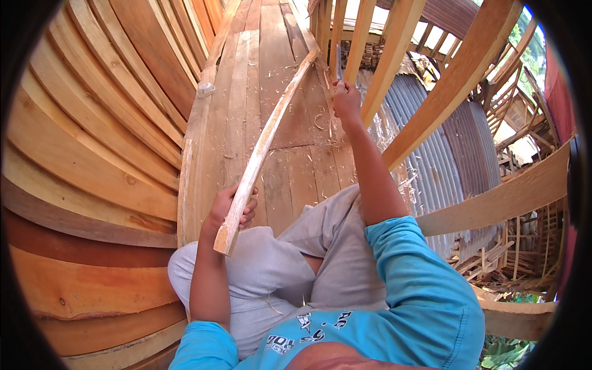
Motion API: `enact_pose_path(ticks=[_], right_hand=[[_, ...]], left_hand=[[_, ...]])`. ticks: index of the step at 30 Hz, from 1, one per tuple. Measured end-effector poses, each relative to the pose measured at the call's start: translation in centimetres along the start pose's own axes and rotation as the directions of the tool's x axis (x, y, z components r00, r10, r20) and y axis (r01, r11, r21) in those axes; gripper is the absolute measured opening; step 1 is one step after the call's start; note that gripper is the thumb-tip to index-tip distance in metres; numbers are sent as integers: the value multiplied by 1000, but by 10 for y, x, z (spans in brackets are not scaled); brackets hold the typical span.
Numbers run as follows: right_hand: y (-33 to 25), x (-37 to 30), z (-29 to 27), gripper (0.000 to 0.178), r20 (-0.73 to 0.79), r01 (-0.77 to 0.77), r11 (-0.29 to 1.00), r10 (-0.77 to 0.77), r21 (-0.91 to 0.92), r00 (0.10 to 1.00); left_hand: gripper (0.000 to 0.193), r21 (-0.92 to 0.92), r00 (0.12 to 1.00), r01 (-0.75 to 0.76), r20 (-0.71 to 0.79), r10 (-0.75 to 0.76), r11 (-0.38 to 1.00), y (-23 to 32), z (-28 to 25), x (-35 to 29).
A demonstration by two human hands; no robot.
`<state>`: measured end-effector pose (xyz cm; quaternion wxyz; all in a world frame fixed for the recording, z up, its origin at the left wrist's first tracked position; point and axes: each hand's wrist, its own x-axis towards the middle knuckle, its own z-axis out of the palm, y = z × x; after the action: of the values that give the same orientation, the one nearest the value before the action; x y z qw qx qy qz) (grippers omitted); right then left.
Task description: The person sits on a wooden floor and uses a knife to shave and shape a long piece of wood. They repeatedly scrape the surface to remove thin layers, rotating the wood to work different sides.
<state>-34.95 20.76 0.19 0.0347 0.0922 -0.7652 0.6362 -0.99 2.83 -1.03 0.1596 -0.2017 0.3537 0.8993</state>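
Note:
A long, pale wooden pole (265, 145), roughly squared and partly shaved, slants from above my lap to the far right edge of the plank floor. Near its close end, my left hand (234, 206) is closed around it from below. My right hand (346, 102) is raised to the right of the pole, apart from it, and gripped around the handle of a knife (338, 61). The blade points up and away from me; most of the handle is hidden in my fist.
Curved timber planks (105, 135) rise along the left, and upright wooden ribs (431, 102) line the right. Shavings lie over the plank floor (290, 169). A small clear plastic item (205, 90) sits at the left floor edge. Corrugated metal sheets (441, 142) lie beyond the ribs.

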Motion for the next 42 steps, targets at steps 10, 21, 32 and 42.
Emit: enact_pose_path(ticks=[10,21,32,42], right_hand=[[65,10,-31,30,419,65,688,361,-722,833],[147,2,37,35,715,580,419,427,-699,553],[102,-12,19,30,221,-38,703,274,-710,936],[59,-58,49,25,628,213,977,-167,1,761]], left_hand=[[41,-14,1000,-19,-25,19,1000,-1,0,1],[43,20,996,-14,-92,16,1000,0,-4,-13],[39,-6,998,-21,-55,21,1000,-1,-4,-5],[36,-114,999,-14,27,17,993,6,2,-6]])
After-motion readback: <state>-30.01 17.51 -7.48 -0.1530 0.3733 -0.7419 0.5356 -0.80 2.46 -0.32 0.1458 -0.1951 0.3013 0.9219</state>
